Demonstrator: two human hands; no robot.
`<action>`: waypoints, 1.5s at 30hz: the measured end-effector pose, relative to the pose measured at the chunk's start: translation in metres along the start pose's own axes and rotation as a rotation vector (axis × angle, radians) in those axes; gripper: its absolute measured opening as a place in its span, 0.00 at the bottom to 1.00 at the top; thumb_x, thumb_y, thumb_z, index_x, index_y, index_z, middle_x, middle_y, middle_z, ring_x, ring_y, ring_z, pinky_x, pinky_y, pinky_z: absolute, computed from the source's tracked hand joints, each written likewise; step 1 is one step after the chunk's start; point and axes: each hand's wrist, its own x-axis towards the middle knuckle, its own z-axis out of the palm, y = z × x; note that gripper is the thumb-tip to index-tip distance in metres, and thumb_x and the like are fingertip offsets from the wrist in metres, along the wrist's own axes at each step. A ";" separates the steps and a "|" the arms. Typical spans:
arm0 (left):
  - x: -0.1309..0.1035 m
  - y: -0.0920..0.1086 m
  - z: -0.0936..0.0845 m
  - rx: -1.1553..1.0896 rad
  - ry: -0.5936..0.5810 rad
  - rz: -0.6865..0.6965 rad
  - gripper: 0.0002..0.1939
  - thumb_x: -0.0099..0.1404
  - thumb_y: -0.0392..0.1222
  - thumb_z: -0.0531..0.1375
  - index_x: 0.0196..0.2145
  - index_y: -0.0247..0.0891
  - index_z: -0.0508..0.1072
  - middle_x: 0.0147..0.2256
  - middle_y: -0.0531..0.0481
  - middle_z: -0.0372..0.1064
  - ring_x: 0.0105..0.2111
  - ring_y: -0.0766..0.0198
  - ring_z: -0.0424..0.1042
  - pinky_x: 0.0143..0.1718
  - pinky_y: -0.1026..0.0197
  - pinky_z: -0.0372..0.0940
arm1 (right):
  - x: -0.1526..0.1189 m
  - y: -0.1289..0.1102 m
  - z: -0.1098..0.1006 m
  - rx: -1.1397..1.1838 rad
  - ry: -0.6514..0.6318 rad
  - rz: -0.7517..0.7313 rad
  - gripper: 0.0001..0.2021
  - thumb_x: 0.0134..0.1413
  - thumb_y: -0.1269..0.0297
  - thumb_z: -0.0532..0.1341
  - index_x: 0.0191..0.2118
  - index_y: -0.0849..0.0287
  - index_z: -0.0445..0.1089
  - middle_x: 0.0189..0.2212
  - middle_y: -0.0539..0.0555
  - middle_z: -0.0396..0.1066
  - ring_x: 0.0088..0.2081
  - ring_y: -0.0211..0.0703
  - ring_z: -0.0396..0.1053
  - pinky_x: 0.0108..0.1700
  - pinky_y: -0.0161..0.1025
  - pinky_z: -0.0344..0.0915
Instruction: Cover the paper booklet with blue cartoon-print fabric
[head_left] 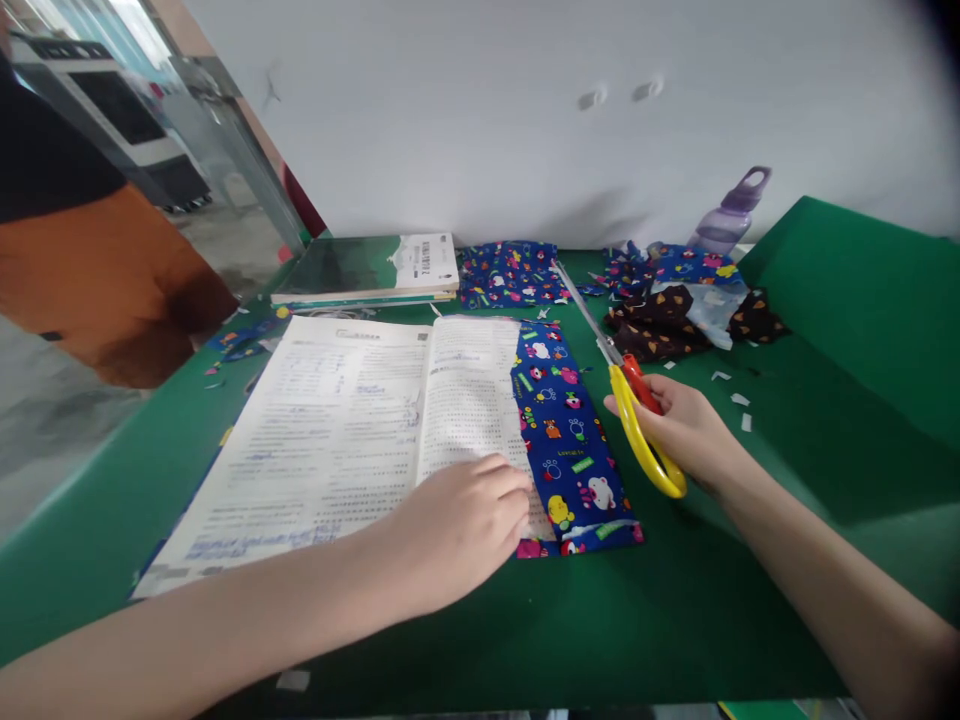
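A book (315, 420) lies spread on the green table. Along its right page runs a folded flap of blue cartoon-print cloth (562, 430). My left hand (480, 520) rests on the lower right page, its fingers curled together at the cloth's inner edge; the fingertips are hidden, so what they pinch, if anything, does not show. To the right of the book, my right hand (682, 425) is closed on scissors (637, 430) with yellow and red handles. Their long blades point up and away, and look nearly together.
Behind the book are stacked books (367, 275) and a blue cloth piece (510, 272). Blue and brown cloth scraps (667, 315) lie beside a purple bottle (727, 220) at the back right. Paper bits dot the green table (765, 520). A person (97, 270) stands at left.
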 end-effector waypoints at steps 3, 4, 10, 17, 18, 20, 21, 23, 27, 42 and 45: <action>0.008 -0.010 -0.003 -0.096 0.028 -0.051 0.13 0.69 0.35 0.48 0.35 0.33 0.73 0.37 0.46 0.72 0.39 0.61 0.68 0.42 0.57 0.66 | 0.001 0.002 0.001 -0.016 0.003 -0.021 0.19 0.42 0.48 0.65 0.30 0.55 0.60 0.24 0.46 0.62 0.24 0.36 0.58 0.25 0.35 0.55; 0.010 -0.013 -0.003 -0.120 0.032 -0.048 0.13 0.69 0.36 0.49 0.35 0.34 0.73 0.37 0.46 0.72 0.39 0.61 0.68 0.42 0.57 0.67 | 0.002 0.003 0.001 -0.020 0.004 -0.023 0.19 0.42 0.48 0.65 0.30 0.55 0.60 0.24 0.46 0.62 0.24 0.35 0.58 0.25 0.34 0.55; 0.006 -0.024 0.009 -0.046 0.127 0.090 0.12 0.69 0.37 0.50 0.38 0.35 0.74 0.41 0.49 0.74 0.42 0.62 0.69 0.43 0.58 0.67 | 0.003 0.001 0.001 -0.050 0.025 -0.015 0.17 0.42 0.52 0.65 0.31 0.56 0.61 0.24 0.46 0.62 0.24 0.34 0.56 0.26 0.34 0.54; 0.007 -0.029 0.017 0.102 0.258 0.047 0.11 0.68 0.37 0.52 0.39 0.36 0.74 0.42 0.52 0.74 0.45 0.62 0.69 0.46 0.56 0.66 | 0.002 0.002 0.003 -0.017 0.044 -0.029 0.19 0.40 0.49 0.66 0.32 0.57 0.62 0.24 0.47 0.62 0.24 0.35 0.57 0.25 0.34 0.54; 0.008 -0.029 0.017 0.114 0.253 0.032 0.11 0.68 0.37 0.52 0.40 0.36 0.74 0.43 0.51 0.74 0.45 0.61 0.68 0.47 0.56 0.65 | 0.002 0.003 0.003 -0.011 0.045 -0.029 0.19 0.40 0.48 0.66 0.32 0.57 0.62 0.24 0.47 0.62 0.24 0.35 0.56 0.25 0.34 0.54; 0.008 -0.030 0.017 0.142 0.238 -0.003 0.12 0.68 0.38 0.51 0.42 0.36 0.73 0.44 0.51 0.73 0.47 0.60 0.67 0.48 0.55 0.65 | 0.003 0.004 0.003 -0.009 0.043 -0.023 0.19 0.41 0.49 0.66 0.32 0.56 0.61 0.24 0.46 0.62 0.24 0.34 0.56 0.25 0.34 0.54; 0.008 -0.030 0.017 0.160 0.226 -0.023 0.13 0.68 0.38 0.51 0.44 0.35 0.73 0.46 0.50 0.72 0.48 0.59 0.66 0.49 0.54 0.64 | 0.003 0.005 0.002 -0.013 0.042 -0.020 0.19 0.41 0.49 0.66 0.32 0.56 0.61 0.24 0.46 0.62 0.24 0.34 0.56 0.25 0.34 0.54; 0.008 -0.031 0.018 0.192 0.203 -0.065 0.14 0.69 0.40 0.50 0.47 0.34 0.71 0.48 0.48 0.70 0.50 0.57 0.64 0.52 0.52 0.62 | 0.003 0.005 0.002 -0.021 0.042 -0.020 0.19 0.42 0.49 0.65 0.32 0.56 0.62 0.24 0.46 0.62 0.23 0.34 0.56 0.24 0.33 0.54; 0.008 -0.032 0.019 0.209 0.156 -0.117 0.17 0.70 0.41 0.49 0.51 0.33 0.68 0.52 0.44 0.65 0.54 0.55 0.60 0.56 0.48 0.57 | 0.002 0.005 0.002 -0.021 0.044 -0.031 0.19 0.41 0.48 0.65 0.32 0.57 0.62 0.24 0.47 0.62 0.24 0.35 0.57 0.25 0.34 0.54; 0.006 -0.037 0.022 0.186 0.091 0.272 0.14 0.70 0.31 0.48 0.47 0.36 0.70 0.56 0.51 0.63 0.57 0.59 0.58 0.60 0.52 0.52 | -0.005 -0.010 -0.007 -0.428 0.167 -0.037 0.15 0.45 0.51 0.60 0.36 0.57 0.67 0.20 0.46 0.64 0.20 0.36 0.60 0.23 0.35 0.55; 0.007 -0.035 0.021 0.142 0.101 0.324 0.12 0.70 0.34 0.50 0.47 0.37 0.71 0.54 0.51 0.66 0.56 0.60 0.60 0.60 0.53 0.53 | -0.015 -0.017 -0.013 -0.498 0.218 -0.049 0.16 0.43 0.50 0.61 0.35 0.56 0.67 0.19 0.46 0.64 0.20 0.37 0.60 0.24 0.36 0.56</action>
